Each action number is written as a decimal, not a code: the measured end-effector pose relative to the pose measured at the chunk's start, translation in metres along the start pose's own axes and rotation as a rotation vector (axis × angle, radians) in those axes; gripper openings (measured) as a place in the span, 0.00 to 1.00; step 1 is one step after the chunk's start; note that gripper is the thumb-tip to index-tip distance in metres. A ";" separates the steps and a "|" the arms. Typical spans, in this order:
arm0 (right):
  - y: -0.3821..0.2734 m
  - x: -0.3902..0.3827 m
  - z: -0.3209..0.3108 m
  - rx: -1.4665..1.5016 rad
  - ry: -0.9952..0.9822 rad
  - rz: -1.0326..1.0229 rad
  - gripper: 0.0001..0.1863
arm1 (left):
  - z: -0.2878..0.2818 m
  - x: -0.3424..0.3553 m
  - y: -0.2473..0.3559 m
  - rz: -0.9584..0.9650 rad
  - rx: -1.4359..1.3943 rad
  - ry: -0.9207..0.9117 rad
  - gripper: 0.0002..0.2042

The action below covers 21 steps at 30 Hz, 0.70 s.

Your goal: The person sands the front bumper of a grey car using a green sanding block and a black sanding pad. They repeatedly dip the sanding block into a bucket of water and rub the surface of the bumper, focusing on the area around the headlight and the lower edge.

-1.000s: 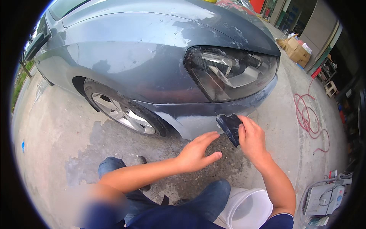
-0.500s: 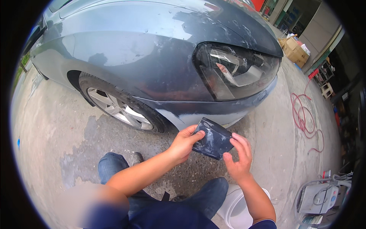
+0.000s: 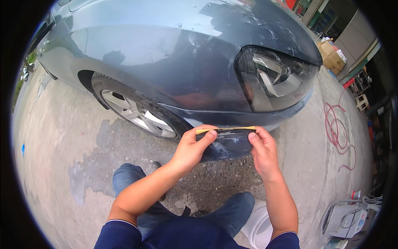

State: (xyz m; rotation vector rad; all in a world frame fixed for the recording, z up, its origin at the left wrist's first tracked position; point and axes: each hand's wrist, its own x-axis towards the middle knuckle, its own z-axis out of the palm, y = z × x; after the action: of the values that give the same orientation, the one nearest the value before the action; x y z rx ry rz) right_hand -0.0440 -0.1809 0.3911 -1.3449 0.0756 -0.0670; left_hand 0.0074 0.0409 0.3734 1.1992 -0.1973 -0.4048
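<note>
The sheet (image 3: 227, 146) is stretched between both hands, in front of the bumper's lower edge. Its top edge shows a thin yellow strip, and its dark face carries whitish smears; the lower edge hangs free over the floor. The left hand (image 3: 189, 149) grips one top corner and the right hand (image 3: 265, 152) the other, thumbs on the near face and fingers closed behind. Whether the sheet touches the bumper (image 3: 232, 119) cannot be told from this angle.

Room differs by side. Past the left hand, the wheel (image 3: 134, 113) stands close in view; past the right hand, open floor (image 3: 300, 174) runs out to the red hose (image 3: 331, 133), which lies in loose loops. Below, the knees (image 3: 238, 203) are spread, with bare ground between them and the sheet. A white bucket (image 3: 251, 220) sits just beside the right knee, under the right forearm.

The floor is rough concrete — pale at the sides, darker and pitted under the hands. Above, the grey car (image 3: 145, 54) fills the view, pale streaks around its headlight (image 3: 280, 79). At the right rim are a grey machine (image 3: 345, 222), a small stool (image 3: 362, 102) and a carton (image 3: 331, 58) by the doorway.
</note>
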 end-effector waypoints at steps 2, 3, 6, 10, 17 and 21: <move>-0.011 0.002 0.006 -0.072 -0.084 0.061 0.18 | -0.009 -0.001 0.009 0.037 0.162 -0.019 0.13; -0.018 0.002 0.008 -0.163 -0.135 0.109 0.21 | -0.014 -0.006 0.016 0.058 0.270 -0.058 0.12; -0.030 0.001 0.022 -0.417 -0.357 0.303 0.22 | -0.020 -0.011 0.021 0.091 0.491 -0.218 0.12; -0.014 -0.009 0.017 -0.434 -0.290 0.198 0.13 | -0.032 -0.014 0.027 0.049 0.477 -0.226 0.15; 0.040 -0.048 0.009 -0.036 -0.020 0.139 0.23 | -0.035 -0.028 -0.020 -0.102 -0.069 -0.172 0.12; 0.013 -0.036 0.014 -0.225 -0.019 -0.060 0.32 | -0.036 -0.029 -0.004 -0.002 0.443 -0.131 0.09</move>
State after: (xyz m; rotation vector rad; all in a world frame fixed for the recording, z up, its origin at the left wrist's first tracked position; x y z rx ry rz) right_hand -0.0781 -0.1612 0.3824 -1.5722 0.0267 -0.0989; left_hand -0.0074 0.0825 0.3589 1.6080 -0.4147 -0.4561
